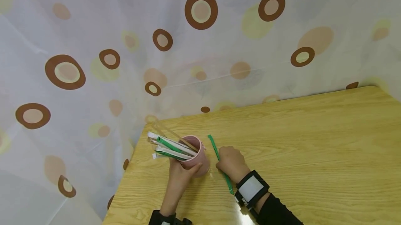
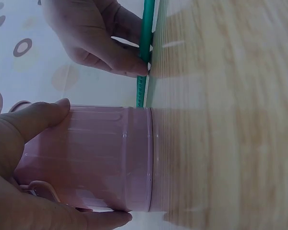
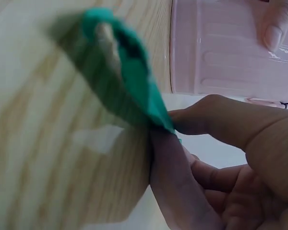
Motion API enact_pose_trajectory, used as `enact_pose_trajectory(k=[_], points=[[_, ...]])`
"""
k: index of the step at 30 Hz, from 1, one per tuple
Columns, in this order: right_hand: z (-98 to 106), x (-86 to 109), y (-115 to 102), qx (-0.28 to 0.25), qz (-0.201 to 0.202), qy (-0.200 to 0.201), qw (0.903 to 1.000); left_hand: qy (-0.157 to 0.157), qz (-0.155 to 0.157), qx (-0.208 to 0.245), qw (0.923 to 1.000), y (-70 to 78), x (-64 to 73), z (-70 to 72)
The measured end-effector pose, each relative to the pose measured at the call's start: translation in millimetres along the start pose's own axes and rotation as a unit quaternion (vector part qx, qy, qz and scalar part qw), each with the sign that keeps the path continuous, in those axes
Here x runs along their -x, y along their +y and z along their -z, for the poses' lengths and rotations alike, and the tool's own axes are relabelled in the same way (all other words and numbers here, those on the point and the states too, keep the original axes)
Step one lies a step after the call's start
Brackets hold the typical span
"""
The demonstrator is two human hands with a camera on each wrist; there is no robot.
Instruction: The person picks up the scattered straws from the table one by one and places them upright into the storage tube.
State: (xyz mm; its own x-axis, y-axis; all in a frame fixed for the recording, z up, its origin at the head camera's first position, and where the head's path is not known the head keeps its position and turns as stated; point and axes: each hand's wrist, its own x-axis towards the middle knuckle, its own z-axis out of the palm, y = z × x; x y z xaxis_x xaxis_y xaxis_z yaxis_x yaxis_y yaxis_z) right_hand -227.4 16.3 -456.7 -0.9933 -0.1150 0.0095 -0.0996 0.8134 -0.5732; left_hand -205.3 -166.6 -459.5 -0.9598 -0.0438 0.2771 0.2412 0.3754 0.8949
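My left hand grips a small pink pail round its side, thumb and fingers on opposite sides. It stands upright on the table. White and green wrapped sticks and a bare tan stick lean out of its mouth to the left. To the pail's right, my right hand pinches a slim green wrapped stick between thumb and finger, low over the wood. In the right wrist view the near end of the green wrapper gapes, with something tan inside; whether the stick touches the table I cannot tell.
The wood-grain table stretches far to the right. A white curtain with brown and yellow circles hangs behind and along the left side, close to the table's edges.
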Motion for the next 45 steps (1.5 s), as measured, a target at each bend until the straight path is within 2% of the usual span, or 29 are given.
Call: enact_pose_trajectory(k=[6,16,21,27,31,35,42,45], points=[[0.3,-0.3,1.7,-0.011,0.005,0.003,0.9999,0.005,0.004,0.005,1.0000,2.1,2.5,-0.2],[9.3,-2.9,3.4,-0.022,0.017,0.016,0.9995,-0.004,-0.004,0.000,1.0000,3.0,1.3,-0.1],[20.1,-4.6,2.7,-0.042,0.027,0.034,0.9982,-0.012,-0.012,0.002,0.9999,2.1,0.2,0.7],[42.5,-3.9,-0.3,-0.091,0.034,0.071,0.9927,-0.005,-0.007,-0.003,1.0000,1.5,0.6,0.5],[55.3,-1.0,-5.3,-0.126,0.044,0.117,0.9841,0.000,-0.008,-0.002,1.0000,1.0,0.4,0.3],[64.4,3.7,-14.1,-0.142,0.078,0.163,0.9732,-0.003,-0.003,-0.002,1.0000,2.1,1.0,-0.1],[75.3,12.1,-27.2,-0.175,0.155,0.245,0.9410,-0.004,0.004,-0.005,1.0000,4.6,0.3,-0.5],[77.8,13.3,-29.0,-0.184,0.176,0.266,0.9296,-0.006,0.010,-0.006,0.9999,19.6,2.9,0.8]])
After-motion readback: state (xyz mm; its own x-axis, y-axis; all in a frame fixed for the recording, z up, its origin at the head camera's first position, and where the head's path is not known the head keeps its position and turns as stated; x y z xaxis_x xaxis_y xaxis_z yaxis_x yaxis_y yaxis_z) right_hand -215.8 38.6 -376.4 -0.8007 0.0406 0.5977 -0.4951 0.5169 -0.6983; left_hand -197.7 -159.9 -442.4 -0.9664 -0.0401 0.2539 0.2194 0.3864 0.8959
